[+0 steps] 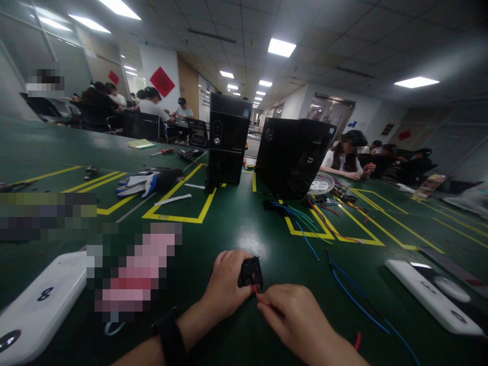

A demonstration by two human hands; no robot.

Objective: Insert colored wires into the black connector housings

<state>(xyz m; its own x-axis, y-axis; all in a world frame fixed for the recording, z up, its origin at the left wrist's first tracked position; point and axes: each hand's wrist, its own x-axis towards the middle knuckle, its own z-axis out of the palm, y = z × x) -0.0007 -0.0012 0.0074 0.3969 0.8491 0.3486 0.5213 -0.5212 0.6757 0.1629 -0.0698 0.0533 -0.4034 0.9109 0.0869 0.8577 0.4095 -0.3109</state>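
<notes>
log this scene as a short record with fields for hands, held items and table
left hand: grips small black connector block
right hand: pinches red wire where it meets the block's near edge
surface: green table with yellow tape lines
nearby: blue wires; work gloves; black computer towers
background: other people seated at far tables

Left hand [224,284] gripping small black socket [250,272], right hand [293,317] pinching red wire [256,292] at it, green table [244,223]

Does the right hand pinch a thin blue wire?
No, the right hand pinches a thin red wire at the small black plastic block.
</notes>
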